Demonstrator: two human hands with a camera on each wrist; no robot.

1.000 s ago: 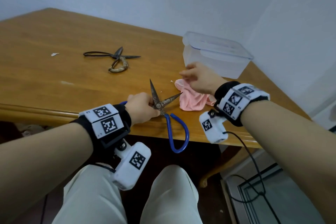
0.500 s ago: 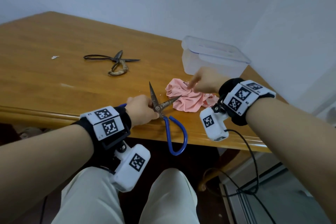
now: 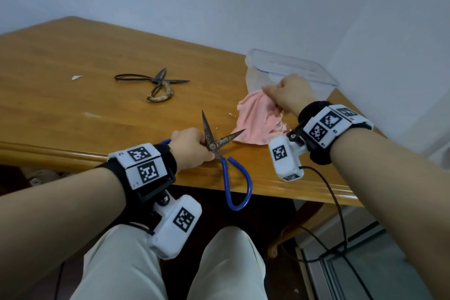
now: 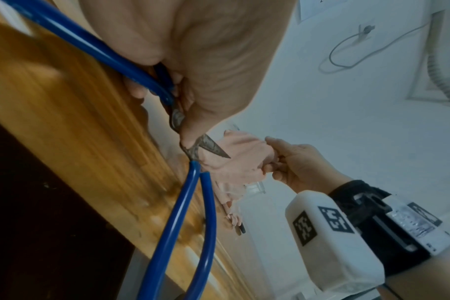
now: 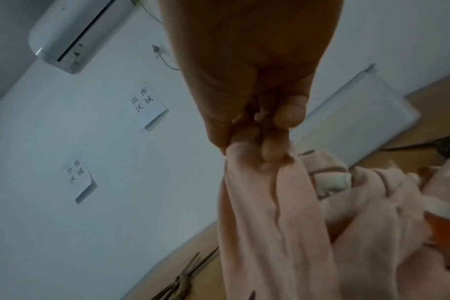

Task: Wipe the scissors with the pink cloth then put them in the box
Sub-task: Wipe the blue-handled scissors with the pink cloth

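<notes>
Pink cloth is bunched in the person's right hand, whose fingers and thumb pinch a gathered fold of it. Half a second ago that hand lay low on the fabric with the cloth spread flat on the counter; now the hand has risen and drawn back toward the box, and the cloth hangs from it in a peak, its lower hem trailing on the wood near the front edge.

Over at the front edge the left hand keeps its grip on the blue-handled scissors, fingers curled round the far handle loop and the pivot. Those scissors have not shifted: the rusty blades stand spread apart, one pointing toward the far side of the counter, the other toward the cloth with its tip just at the hem, while the near blue loop hangs out past the counter's edge.

The clear plastic box sits at the counter's far right corner, just behind the right hand. A second, dark old pair of scissors lies open toward the middle of the counter, where it lay before, well apart from both hands.
</notes>
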